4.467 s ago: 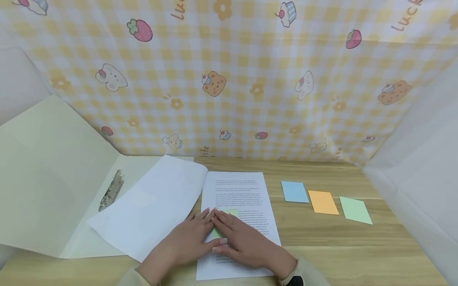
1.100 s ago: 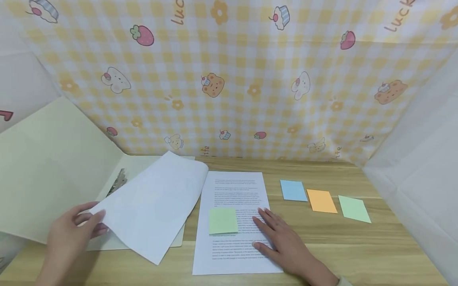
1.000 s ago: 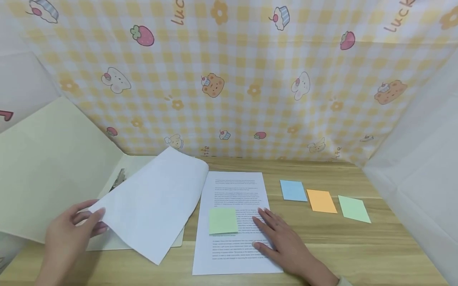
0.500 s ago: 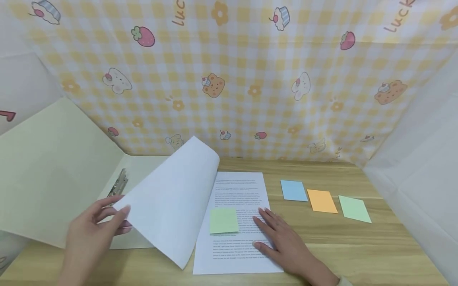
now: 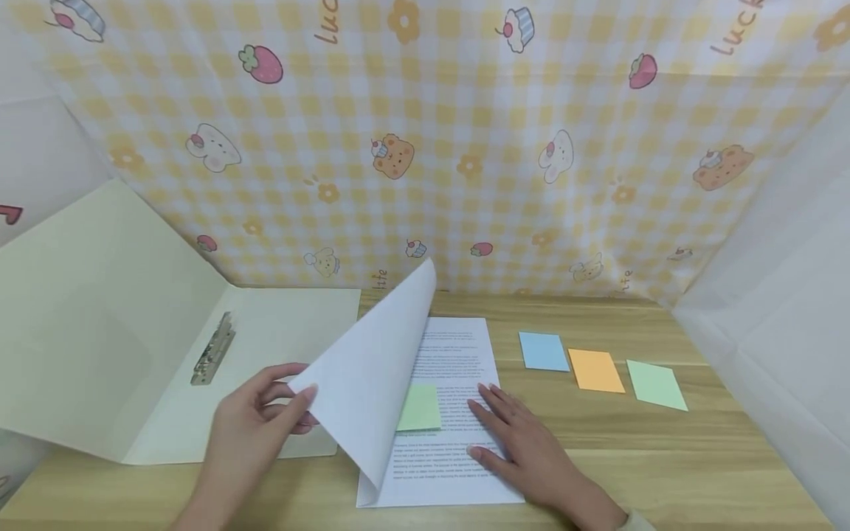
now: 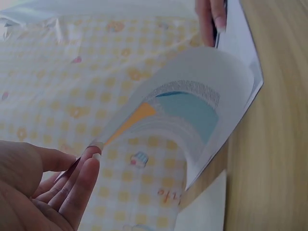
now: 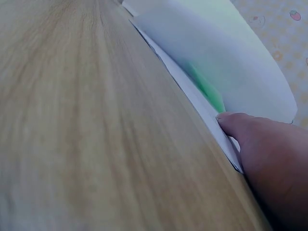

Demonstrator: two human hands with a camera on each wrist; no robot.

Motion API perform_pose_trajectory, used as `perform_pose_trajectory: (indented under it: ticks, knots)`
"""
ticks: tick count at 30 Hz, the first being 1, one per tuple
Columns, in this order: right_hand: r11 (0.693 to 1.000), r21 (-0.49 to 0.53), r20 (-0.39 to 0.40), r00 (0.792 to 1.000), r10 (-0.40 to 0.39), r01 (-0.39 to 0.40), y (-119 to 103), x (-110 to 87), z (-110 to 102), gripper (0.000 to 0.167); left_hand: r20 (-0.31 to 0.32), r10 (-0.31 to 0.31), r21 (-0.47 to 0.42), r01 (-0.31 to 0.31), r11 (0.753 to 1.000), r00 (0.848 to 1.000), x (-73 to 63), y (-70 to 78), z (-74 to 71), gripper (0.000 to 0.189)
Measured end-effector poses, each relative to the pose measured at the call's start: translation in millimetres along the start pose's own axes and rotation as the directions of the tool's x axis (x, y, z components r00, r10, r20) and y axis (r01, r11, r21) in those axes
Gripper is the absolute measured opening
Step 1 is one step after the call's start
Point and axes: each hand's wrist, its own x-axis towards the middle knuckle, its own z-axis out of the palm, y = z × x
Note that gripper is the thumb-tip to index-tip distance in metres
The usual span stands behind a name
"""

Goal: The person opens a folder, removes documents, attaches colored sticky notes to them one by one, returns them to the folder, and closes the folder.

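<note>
My left hand (image 5: 255, 420) pinches the left corner of a white paper sheet (image 5: 372, 383) between thumb and fingers. The sheet is lifted and curls over the left part of a printed page (image 5: 458, 472). In the left wrist view, the raised sheet's other side bears printed text, a teal patch (image 6: 190, 113) and an orange patch (image 6: 137, 118). A green sticky note (image 5: 422, 408) lies on the printed page, its left side hidden by the curling sheet. My right hand (image 5: 521, 446) rests with spread fingers on the page's right edge.
An open cream file folder (image 5: 285, 317) with a metal clip (image 5: 212, 350) lies at left, its cover raised. Blue (image 5: 544, 351), orange (image 5: 595, 370) and light green (image 5: 657, 384) sticky notes lie in a row at right. A checked cloth (image 5: 465, 110) hangs behind the table.
My left hand has gone from pressing beside the right to pinching the sheet's corner, then carried it rightwards, uncovering the folder and clip. My right hand has moved to the page's right edge.
</note>
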Motion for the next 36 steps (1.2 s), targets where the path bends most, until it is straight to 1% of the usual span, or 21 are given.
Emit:
perform_pose_trajectory:
  ticks: [4,7,11,14,16,18,20,22,25,26,27,29,33,36]
  knots:
    - [1.000,0.012,-0.002,1.000,0.013,-0.013,0,0.4,1,0.064,0.065,-0.050,-0.029,0.052,0.998,0.997,0.7,4.2,22.6,0.033]
    - [0.999,0.026,-0.005,1.000,0.022,-0.022,0,0.7,1,0.063,0.119,-0.090,-0.060,0.098,0.993,0.989,1.2,6.0,38.3,0.034]
    - [0.999,0.044,-0.007,1.000,0.029,-0.028,-1,1.3,2,0.063,0.172,-0.108,-0.078,0.123,0.989,0.979,0.5,5.8,55.8,0.033]
    - [0.998,0.054,-0.020,0.999,0.037,-0.036,-1,1.2,1,0.063,0.207,-0.086,-0.055,0.099,0.994,0.974,-0.6,6.2,67.8,0.031]
    - [0.997,0.067,-0.039,0.998,0.042,-0.039,-1,1.3,1,0.062,0.234,-0.054,-0.019,0.060,0.998,0.971,-1.7,7.0,75.9,0.029]
    - [0.992,0.112,-0.058,0.996,0.061,-0.054,-1,1.6,-1,0.056,0.261,-0.026,0.012,0.024,1.000,0.965,-2.7,7.7,83.6,0.028]
    - [0.975,0.201,-0.063,0.992,0.112,-0.097,-2,2.2,-3,0.048,0.293,0.000,0.037,-0.012,0.999,0.956,-3.6,7.5,90.7,0.026]
    - [0.939,0.306,-0.070,0.979,0.190,-0.160,-3,3.5,-4,0.041,0.324,0.018,0.062,-0.040,0.997,0.946,-4.9,6.2,97.0,0.026]
    - [0.865,0.435,-0.093,0.943,0.319,-0.250,-3,6.5,-5,0.039,0.364,0.046,0.077,-0.080,0.994,0.930,-7.5,3.6,106.0,0.026]
    - [0.850,0.456,-0.107,0.932,0.346,-0.263,-2,7.5,-5,0.040,0.376,0.049,0.081,-0.086,0.993,0.925,-8.6,2.8,108.9,0.026]
    - [0.842,0.466,-0.121,0.923,0.365,-0.272,-1,8.6,-5,0.041,0.385,0.052,0.090,-0.093,0.992,0.921,-9.9,2.2,111.8,0.026]
    - [0.828,0.483,-0.125,0.913,0.388,-0.286,1,9.6,-5,0.045,0.402,0.062,0.091,-0.107,0.990,0.913,-12.0,1.5,117.4,0.027]
    - [0.820,0.487,-0.105,0.912,0.397,-0.301,2,9.6,-5,0.051,0.429,0.072,0.097,-0.125,0.987,0.900,-16.3,-0.2,129.5,0.027]
    - [0.813,0.497,-0.104,0.909,0.403,-0.303,2,9.8,-5,0.051,0.443,0.070,0.105,-0.129,0.986,0.894,-19.5,-1.7,138.6,0.026]
